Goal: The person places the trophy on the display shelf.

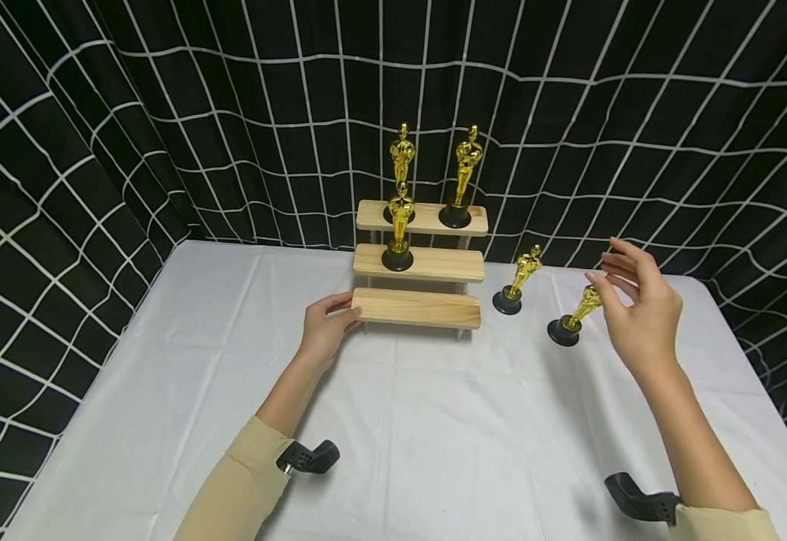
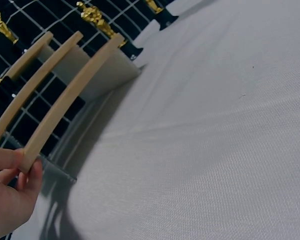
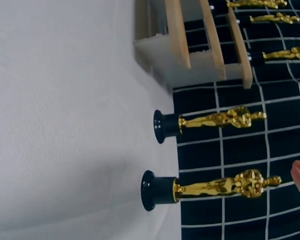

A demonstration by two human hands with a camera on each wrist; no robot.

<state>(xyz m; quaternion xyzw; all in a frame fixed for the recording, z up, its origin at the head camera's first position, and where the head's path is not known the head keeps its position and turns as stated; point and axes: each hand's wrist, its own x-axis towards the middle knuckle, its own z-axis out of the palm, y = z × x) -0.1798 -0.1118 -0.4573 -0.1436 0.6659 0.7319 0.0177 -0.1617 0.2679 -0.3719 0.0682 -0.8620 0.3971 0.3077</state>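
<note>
Gold-and-black award statuettes fill my feed. Right of centre in the head view, the rightmost statuette (image 1: 573,319) stands on the white tablecloth (image 1: 434,428), another statuette (image 1: 516,284) near its left. My right hand (image 1: 645,319) hovers beside its head, thumb and fingers spread, holding nothing. At frame centre, my left hand (image 1: 325,327) pinches the left end of the bare lowest step (image 1: 416,308) of a wooden three-tier stand (image 1: 440,263). To grasp well, I'd bring thumb and fingers around the gold torso, squeeze lightly and lift straight up; the slim figure looks easy to tip against its neighbour. I'd use the left pinch to steady the stand without dragging it.
</note>
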